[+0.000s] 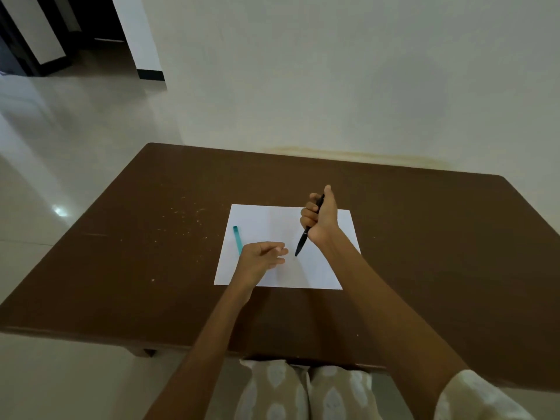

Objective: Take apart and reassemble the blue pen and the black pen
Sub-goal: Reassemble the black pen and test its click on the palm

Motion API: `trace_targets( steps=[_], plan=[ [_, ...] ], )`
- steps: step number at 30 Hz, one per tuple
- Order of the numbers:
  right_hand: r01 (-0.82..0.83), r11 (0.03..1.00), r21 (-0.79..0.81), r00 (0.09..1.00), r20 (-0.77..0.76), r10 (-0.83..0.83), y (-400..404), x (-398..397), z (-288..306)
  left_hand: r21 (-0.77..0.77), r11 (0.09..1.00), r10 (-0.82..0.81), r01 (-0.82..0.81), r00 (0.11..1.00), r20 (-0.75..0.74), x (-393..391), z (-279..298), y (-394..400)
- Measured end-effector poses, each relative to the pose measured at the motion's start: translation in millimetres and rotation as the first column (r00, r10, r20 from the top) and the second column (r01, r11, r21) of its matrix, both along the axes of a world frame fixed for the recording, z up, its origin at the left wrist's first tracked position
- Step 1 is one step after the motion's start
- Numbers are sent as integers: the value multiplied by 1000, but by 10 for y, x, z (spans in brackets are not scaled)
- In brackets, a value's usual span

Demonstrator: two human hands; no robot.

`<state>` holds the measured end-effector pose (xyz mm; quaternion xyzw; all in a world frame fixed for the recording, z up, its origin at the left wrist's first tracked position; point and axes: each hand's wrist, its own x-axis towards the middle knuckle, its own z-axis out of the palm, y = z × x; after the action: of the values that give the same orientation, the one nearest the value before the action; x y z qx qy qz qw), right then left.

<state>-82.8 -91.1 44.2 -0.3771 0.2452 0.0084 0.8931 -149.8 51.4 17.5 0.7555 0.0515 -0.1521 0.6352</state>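
My right hand is shut on the black pen, fist-like, thumb near its top end. The pen slants down to the left with its tip just above the white sheet of paper. My left hand rests low over the sheet's left part, fingers loosely curled and pointing right toward the pen tip; nothing is visible in it. The blue pen lies on the sheet's left side, and its near end is hidden behind my left hand.
The paper lies in the middle of a brown wooden table with pale specks on its left part. A white wall stands behind the table's far edge. Glossy tiled floor lies to the left. My lap in patterned cloth shows below the near edge.
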Motion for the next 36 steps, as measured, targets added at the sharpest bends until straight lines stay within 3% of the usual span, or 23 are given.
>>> trace_targets(
  steps=[9,17,36],
  plan=[
    [-41,998,-37,999,-24,40,8,97,86,-29,985,-165,168,982,94,-101,-29,-48],
    [-68,998,-2,998,-20,67,-80,129,70,-230,966,-95,120,988,120,-122,-70,-31],
    [-69,996,61,998,-2,70,-35,114,220,-325,944,-5,46,992,128,-90,-29,-92]
  ],
)
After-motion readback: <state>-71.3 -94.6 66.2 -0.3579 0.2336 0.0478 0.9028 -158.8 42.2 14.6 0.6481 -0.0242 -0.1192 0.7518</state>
